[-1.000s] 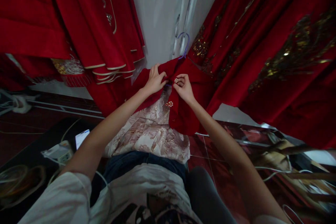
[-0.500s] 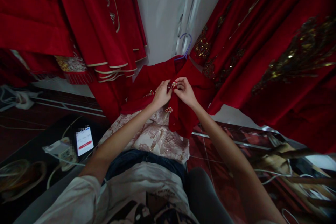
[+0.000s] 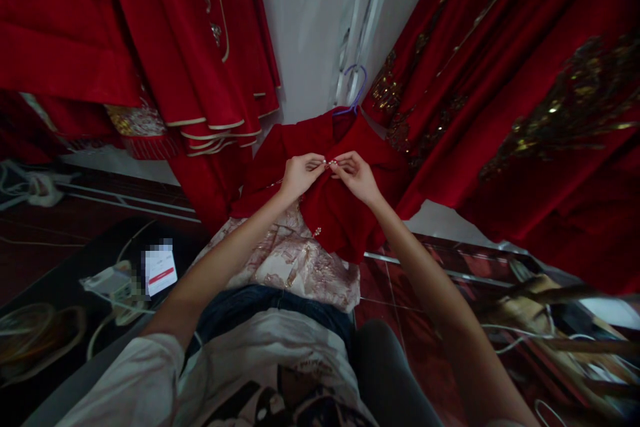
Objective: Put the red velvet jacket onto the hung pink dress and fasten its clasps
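Observation:
A red jacket (image 3: pixel 350 213) lies over my lap, its collar end on a purple hanger (image 3: pixel 361 83). Both hands meet at its front. The fingertips of my left hand (image 3: pixel 303 177) are pinched at one end of a small beaded frog button (image 3: pixel 332 164). On its other side, my right hand (image 3: pixel 356 177) grips the button between thumb and fingers; the fingers partly cover it. Lower on the jacket's front sits another beaded button (image 3: pixel 317 231). Beneath the jacket, a pale pink patterned cloth (image 3: pixel 300 267) covers my lap.
Red embroidered garments hang at left (image 3: pixel 190 47) and right (image 3: pixel 500 113). A lit phone (image 3: pixel 161 272) lies on a black surface (image 3: pixel 105 247) at left, beside a power strip (image 3: pixel 120 290) with cables. Cluttered boards and cords (image 3: pixel 560 333) are at lower right.
My left hand has shifted slightly left, its fingertips now pinched level against the right's. The jacket front has swung left, and its lower button sits lower and further left.

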Demonstrator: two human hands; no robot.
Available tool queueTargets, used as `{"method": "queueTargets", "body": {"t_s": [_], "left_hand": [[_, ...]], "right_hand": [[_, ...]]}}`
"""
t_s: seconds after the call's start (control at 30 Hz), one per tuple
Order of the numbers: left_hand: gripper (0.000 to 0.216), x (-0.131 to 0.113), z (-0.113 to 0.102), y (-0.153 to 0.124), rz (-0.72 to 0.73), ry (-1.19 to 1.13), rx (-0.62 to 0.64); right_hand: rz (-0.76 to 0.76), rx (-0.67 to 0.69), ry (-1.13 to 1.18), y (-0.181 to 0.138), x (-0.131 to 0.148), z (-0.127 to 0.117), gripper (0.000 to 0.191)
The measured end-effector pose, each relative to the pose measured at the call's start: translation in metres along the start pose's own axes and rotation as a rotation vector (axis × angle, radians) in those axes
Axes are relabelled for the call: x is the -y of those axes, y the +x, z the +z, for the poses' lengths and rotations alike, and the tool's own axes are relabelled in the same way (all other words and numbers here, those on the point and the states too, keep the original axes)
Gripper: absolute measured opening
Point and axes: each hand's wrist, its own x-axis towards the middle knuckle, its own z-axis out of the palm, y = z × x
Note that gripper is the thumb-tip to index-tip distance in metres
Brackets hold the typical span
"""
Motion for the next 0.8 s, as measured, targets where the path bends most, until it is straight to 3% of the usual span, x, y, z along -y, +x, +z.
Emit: {"method": "queueTargets", "body": {"t_s": [0.13, 0.37, 0.8], "left_hand": [[0.024, 0.001, -0.003, -0.002, -0.035, -0.020, 0.098], [0.028, -0.005, -0.002, -0.004, -0.086, -0.077, 0.032], [0.019, 0.003, 0.009, -0.002, -0.039, 0.013, -0.005]], "right_hand": [[-0.079, -0.057, -0.058, -0.001, -0.006, 0.002, 0.035], [-0.150, -0.090, -0.301, 0.000, -0.002, 0.003, 0.033], [-0.095, -0.242, -0.247, -0.006, -0.004, 0.002, 0.028]]}}
